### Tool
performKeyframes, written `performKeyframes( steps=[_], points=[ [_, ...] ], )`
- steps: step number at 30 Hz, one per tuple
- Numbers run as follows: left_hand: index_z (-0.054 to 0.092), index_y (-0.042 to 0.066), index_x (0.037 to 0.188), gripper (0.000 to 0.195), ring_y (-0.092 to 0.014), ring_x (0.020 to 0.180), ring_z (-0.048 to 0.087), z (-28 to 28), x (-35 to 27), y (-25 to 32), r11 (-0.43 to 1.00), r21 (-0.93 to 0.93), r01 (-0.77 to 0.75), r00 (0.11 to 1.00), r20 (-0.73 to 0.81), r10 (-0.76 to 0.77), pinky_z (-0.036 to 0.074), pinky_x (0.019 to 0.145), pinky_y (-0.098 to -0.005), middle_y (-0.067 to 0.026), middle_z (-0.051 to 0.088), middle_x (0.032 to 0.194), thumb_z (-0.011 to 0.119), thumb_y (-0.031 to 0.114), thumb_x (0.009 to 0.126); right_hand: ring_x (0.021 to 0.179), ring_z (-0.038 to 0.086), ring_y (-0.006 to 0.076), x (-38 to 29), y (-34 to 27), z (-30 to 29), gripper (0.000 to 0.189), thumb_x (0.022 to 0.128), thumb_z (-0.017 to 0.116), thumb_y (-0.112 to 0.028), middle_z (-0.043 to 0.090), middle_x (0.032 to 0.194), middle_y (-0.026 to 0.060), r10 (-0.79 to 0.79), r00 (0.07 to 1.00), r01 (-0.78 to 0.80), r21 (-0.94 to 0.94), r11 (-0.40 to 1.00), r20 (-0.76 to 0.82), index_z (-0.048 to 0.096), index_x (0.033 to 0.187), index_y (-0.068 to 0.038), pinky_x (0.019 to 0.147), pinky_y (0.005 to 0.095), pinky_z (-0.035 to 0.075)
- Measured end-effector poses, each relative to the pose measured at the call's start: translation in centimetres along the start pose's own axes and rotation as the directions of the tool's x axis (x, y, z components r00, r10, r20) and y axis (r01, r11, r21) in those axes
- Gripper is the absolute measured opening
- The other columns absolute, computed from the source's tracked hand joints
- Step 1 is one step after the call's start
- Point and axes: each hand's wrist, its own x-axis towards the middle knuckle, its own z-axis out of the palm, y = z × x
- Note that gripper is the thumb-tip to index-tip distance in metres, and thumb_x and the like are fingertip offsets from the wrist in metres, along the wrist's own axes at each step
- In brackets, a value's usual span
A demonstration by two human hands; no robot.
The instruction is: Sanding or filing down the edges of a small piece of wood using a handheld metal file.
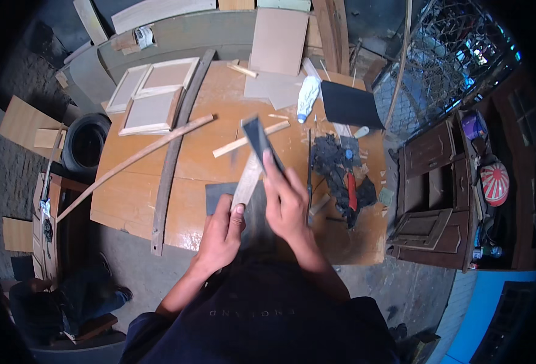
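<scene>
My left hand (224, 227) grips the near end of a flat, pale wooden strip (249, 179), its thumb on top. My right hand (285, 198) holds a narrow block wrapped in dark sheet, perhaps sandpaper (260, 136), with a finger stretched along it. The block slants over the far end of the strip, and whether the two touch cannot be told. Under my hands, at the near edge of the orange-brown wooden tabletop (186, 177), lies a dark grey sheet (213, 194). A thin light wooden stick (231, 148) lies just beyond the strip.
Pale wooden frames (152, 111), a long dark batten (170, 173) and a brown stick (136, 159) lie left. On the right are a wrapped bottle (308, 98), a black sheet (352, 105), dark rags (334, 159) and a red-handled tool (351, 191). Another person (72, 300) sits lower left.
</scene>
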Motion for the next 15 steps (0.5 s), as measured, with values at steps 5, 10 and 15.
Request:
performKeyframes(
  steps=[5, 10, 15],
  points=[
    [0.043, 0.003, 0.103, 0.017, -0.049, 0.07, 0.063, 1.1, -0.4, -0.6, 0.997, 0.031, -0.066, 0.998, 0.009, 0.066, 0.045, 0.058, -0.049, -0.0242, 0.06, 0.068, 0.046, 0.019, 0.107, 0.061, 0.054, 0.0275, -1.5, 0.5, -0.2, 0.05, 0.091, 0.061, 0.003, 0.052, 0.079, 0.0127, -0.001, 0.995, 0.003, 0.021, 1.0, -0.096, 0.061, 0.139, -0.009, 0.056, 0.0368, 0.046],
    [0.043, 0.003, 0.103, 0.018, -0.046, 0.065, 0.063, 0.7, -0.3, -0.4, 0.999, 0.006, -0.051, 0.999, 0.012, 0.051, 0.045, 0.057, -0.0485, -0.0213, 0.059, 0.065, 0.048, 0.02, 0.107, 0.063, 0.055, 0.0271, 1.2, 0.0, -0.4, 0.051, 0.091, 0.06, 0.003, 0.053, 0.08, 0.0129, -0.011, 0.996, 0.009, -0.018, 1.0, -0.093, 0.059, 0.141, -0.008, 0.057, 0.0359, 0.046],
    [0.043, 0.002, 0.102, 0.019, -0.046, 0.063, 0.062, 1.0, 0.4, -0.4, 0.997, -0.026, -0.075, 0.994, -0.083, 0.073, 0.044, 0.055, -0.0493, -0.0212, 0.058, 0.064, 0.048, 0.02, 0.107, 0.067, 0.056, 0.0247, -1.7, 1.3, 0.6, 0.049, 0.093, 0.059, 0.002, 0.054, 0.08, 0.0121, -0.024, 0.991, 0.024, -0.004, 1.0, -0.133, 0.059, 0.141, -0.006, 0.061, 0.0339, 0.047]
  ],
)
